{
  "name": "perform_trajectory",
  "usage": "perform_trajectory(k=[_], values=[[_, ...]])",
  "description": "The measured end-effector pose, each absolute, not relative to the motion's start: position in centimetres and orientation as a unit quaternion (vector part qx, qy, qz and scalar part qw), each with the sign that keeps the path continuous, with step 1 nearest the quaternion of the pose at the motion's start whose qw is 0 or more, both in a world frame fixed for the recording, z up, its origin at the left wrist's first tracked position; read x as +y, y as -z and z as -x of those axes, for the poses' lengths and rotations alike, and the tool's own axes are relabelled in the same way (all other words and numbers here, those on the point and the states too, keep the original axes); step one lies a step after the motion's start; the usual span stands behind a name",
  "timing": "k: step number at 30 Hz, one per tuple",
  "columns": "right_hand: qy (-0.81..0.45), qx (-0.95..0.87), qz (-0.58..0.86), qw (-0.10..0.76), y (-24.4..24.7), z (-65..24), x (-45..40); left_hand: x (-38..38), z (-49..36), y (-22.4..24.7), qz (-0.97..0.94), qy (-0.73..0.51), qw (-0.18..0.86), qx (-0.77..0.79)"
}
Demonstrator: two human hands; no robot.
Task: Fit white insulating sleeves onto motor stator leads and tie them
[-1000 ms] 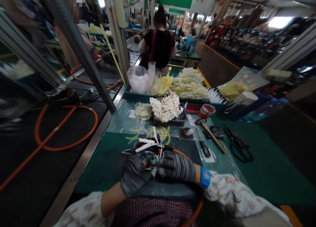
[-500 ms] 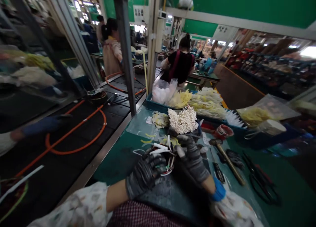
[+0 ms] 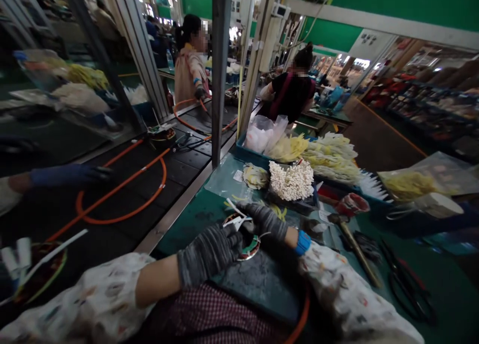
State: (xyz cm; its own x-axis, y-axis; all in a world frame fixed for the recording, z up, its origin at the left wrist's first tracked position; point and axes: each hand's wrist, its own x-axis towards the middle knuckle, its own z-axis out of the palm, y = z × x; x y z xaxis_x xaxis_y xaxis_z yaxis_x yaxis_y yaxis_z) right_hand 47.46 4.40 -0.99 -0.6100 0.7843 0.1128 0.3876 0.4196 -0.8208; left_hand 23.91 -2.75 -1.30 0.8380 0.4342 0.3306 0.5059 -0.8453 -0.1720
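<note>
A round stator (image 3: 250,250) with reddish-brown windings, a green patch and a pale rim lies on the green worktop in front of me. Thin white sleeves (image 3: 236,220) and wires stick up from it. My left hand (image 3: 211,251), in a grey striped glove, is closed on its near left side; the fingertips are partly hidden. From the right, my right hand (image 3: 265,220), gloved alike, reaches over the far side with fingers curled in at the white sleeves and wires. Its grip is partly covered. Yellow sleeve pieces (image 3: 277,211) lie just behind that hand.
White-tipped bundle (image 3: 291,180) and blue trays (image 3: 245,154) of sleeves stand behind. Hammer (image 3: 357,251) and scissors (image 3: 406,284) lie at right. Left, a dark conveyor (image 3: 179,179) carries an orange hose (image 3: 123,186) and another wired stator (image 3: 41,269); a co-worker's blue-gloved hand (image 3: 71,176) reaches over it.
My right hand has moved left across the stator and its fingers have curled in at the sleeves. My left hand has shifted slightly. The view has turned left, so surroundings appear further right.
</note>
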Motion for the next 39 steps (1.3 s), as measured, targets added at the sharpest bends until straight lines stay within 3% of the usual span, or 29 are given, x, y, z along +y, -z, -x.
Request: perform_trajectory(k=[4,8,13,20,24,27,30,37,39], values=[[-0.395,-0.765,0.439,0.257,0.5,-51.6,1.8,-3.1,-21.3,2.4,0.926,0.276,0.136,-0.217],[-0.364,-0.722,0.516,0.283,1.0,-56.3,-2.2,-2.9,-20.4,4.0,0.916,0.332,0.062,-0.217],[-0.214,-0.716,0.580,0.326,3.0,-53.5,-2.1,-3.2,-22.8,6.6,0.863,0.393,0.083,-0.306],[0.008,-0.725,0.635,0.265,-0.6,-51.1,3.8,-3.5,-25.9,7.8,0.829,0.392,0.155,-0.367],[0.143,-0.726,0.656,0.147,-2.2,-51.1,7.7,-3.3,-25.7,7.9,0.833,0.380,0.168,-0.366],[0.137,-0.738,0.651,0.116,-2.2,-50.6,9.2,-3.3,-25.6,8.5,0.840,0.359,0.165,-0.372],[0.116,-0.747,0.639,0.144,-2.3,-50.4,9.2,-3.2,-25.5,9.1,0.866,0.309,0.139,-0.368],[-0.007,-0.784,0.542,0.303,-3.6,-50.7,8.0,-2.8,-25.1,8.7,0.879,0.301,0.128,-0.346],[-0.088,-0.761,0.513,0.388,-4.5,-51.1,6.8,-2.8,-25.0,7.9,0.884,0.296,0.125,-0.339]])
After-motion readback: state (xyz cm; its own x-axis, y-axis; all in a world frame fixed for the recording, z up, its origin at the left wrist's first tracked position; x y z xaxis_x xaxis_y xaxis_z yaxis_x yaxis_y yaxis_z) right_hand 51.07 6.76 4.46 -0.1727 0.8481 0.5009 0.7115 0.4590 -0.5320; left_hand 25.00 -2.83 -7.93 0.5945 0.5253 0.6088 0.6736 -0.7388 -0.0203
